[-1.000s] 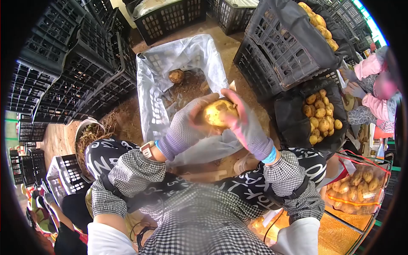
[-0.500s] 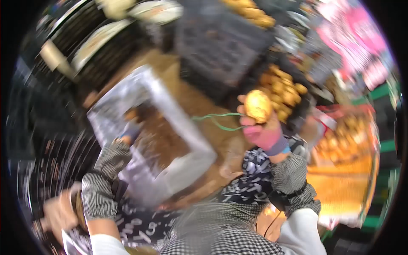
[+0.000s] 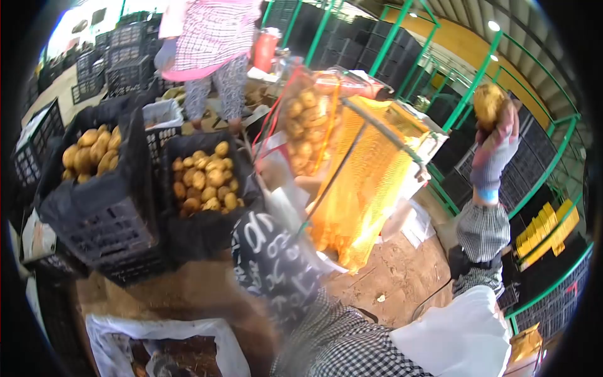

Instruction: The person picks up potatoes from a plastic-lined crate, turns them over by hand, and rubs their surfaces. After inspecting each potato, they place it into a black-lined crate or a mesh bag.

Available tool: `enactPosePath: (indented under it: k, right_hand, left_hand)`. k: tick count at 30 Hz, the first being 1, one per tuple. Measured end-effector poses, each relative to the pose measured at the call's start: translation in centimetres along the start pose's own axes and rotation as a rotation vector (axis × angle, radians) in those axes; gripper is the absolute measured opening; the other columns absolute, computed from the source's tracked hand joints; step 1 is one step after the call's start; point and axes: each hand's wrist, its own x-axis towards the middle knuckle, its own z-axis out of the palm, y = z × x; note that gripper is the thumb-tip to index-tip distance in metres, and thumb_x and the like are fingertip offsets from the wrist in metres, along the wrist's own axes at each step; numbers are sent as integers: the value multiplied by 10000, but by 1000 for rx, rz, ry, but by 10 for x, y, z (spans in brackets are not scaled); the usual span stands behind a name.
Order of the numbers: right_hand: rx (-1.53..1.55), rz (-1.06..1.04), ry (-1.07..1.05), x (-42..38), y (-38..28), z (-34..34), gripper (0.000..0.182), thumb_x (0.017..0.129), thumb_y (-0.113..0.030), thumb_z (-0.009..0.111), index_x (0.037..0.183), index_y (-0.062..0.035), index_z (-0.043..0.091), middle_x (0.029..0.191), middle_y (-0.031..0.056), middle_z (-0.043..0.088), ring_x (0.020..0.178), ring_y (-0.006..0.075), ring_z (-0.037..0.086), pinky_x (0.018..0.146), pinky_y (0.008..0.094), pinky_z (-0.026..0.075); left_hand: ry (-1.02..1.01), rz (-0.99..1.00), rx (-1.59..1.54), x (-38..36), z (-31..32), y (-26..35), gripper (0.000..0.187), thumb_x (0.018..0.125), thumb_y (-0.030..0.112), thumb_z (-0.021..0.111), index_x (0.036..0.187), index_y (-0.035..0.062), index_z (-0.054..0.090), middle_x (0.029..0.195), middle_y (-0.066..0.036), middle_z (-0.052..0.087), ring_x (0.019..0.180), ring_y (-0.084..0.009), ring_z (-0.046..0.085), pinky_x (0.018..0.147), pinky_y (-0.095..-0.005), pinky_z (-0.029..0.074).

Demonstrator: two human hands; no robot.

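My right hand [image 3: 496,147], in a pink and grey glove, is raised at the far right with its fingers wrapped round a potato [image 3: 487,103]. At the bottom left, my left hand [image 3: 151,347] is low inside a crate lined with white sheeting [image 3: 220,333]. Dark brown soil or debris lies in that crate. My left fingers are too small and hidden to make out. Between my hands stands an orange mesh bag [image 3: 355,182] on a frame, next to a clear net section showing several potatoes [image 3: 306,129].
Black crates hold potatoes at the left, one tall [image 3: 110,207] and one lower [image 3: 204,229]. Another person [image 3: 217,56] in a pink checked top stands behind them. Green metal rails [image 3: 468,94] run along the right. Brown sheeting [image 3: 396,283] covers the floor.
My right hand has swung up and out to the right, still holding the potato. The view has turned right, bringing the mesh bag to the middle. My left hand stays in the lined crate.
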Motion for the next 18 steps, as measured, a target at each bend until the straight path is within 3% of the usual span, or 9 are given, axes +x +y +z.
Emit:
enactPosePath:
  k: [3, 5, 7, 9, 10, 11, 13, 16, 18]
  right_hand:
    - [-65, -200, 199, 64, 49, -16, 414, 976, -349, 637, 1195, 2, 635, 1032, 65, 656, 854, 107, 618, 736, 211, 494]
    - [-164, -241, 291, 109, 126, -37, 412, 965, -348, 661, 1169, 10, 650, 1012, 74, 663, 882, 112, 623, 773, 222, 497]
    - [-416, 29, 237, 142, 194, -47, 482, 972, -448, 617, 1149, -1, 658, 1002, 137, 697, 937, 185, 672, 828, 285, 523]
    - [-1106, 361, 78, 165, 252, -54, 514, 1013, -495, 490, 1105, -32, 693, 1009, 213, 707, 941, 308, 699, 851, 382, 539]
    - [-1327, 220, -207, 195, 321, -78, 509, 1025, -478, 425, 1016, -65, 723, 1026, 250, 695, 973, 391, 683, 870, 499, 519]
    - [-1453, 24, -215, 189, 325, -69, 357, 991, -346, 497, 946, -86, 737, 939, 224, 706, 922, 351, 698, 844, 514, 518]
    - [-1052, -130, -194, 154, 283, -17, 338, 1001, -334, 499, 1041, -63, 698, 951, 197, 704, 805, 273, 625, 727, 439, 469]
    - [-117, -154, -360, 54, 87, 57, 360, 1016, -316, 502, 1184, -30, 639, 970, 156, 701, 631, 157, 515, 552, 328, 396]
    - [241, -93, -559, -13, -10, 85, 403, 1025, -304, 503, 1279, -7, 600, 983, 128, 699, 515, 80, 442, 435, 254, 347]
  left_hand:
    - [-33, -2, -37, -10, -14, 16, 681, 906, 498, 577, 1411, 54, 469, 1185, -214, 628, 1170, -332, 574, 1005, -409, 465]
    - [-56, 13, -100, -22, -27, 26, 686, 913, 515, 561, 1413, 56, 465, 1192, -206, 623, 1167, -318, 574, 1000, -401, 468]
    - [-102, 42, -216, -40, -40, 38, 691, 920, 532, 544, 1415, 57, 461, 1200, -197, 617, 1163, -304, 574, 996, -393, 471]
    - [-163, 76, -385, -60, -57, 49, 696, 928, 549, 527, 1417, 59, 456, 1207, -188, 611, 1160, -291, 574, 992, -384, 474]
    - [-203, 83, -499, -72, -68, 52, 699, 931, 558, 519, 1418, 60, 454, 1211, -184, 608, 1158, -284, 574, 989, -380, 476]
    - [-243, 83, -616, -88, -78, 49, 703, 935, 567, 510, 1419, 61, 452, 1215, -179, 605, 1157, -277, 574, 987, -376, 477]
    - [-323, 69, -843, -137, -107, 61, 709, 942, 584, 494, 1421, 63, 448, 1222, -170, 599, 1153, -264, 574, 983, -368, 480]
    - [-356, -9, -1117, -218, -148, 73, 720, 953, 609, 469, 1424, 65, 441, 1233, -157, 590, 1149, -243, 574, 976, -355, 484]
    - [-376, -25, -1282, -251, -162, 92, 728, 960, 626, 452, 1426, 67, 437, 1241, -148, 584, 1145, -230, 574, 972, -347, 487]
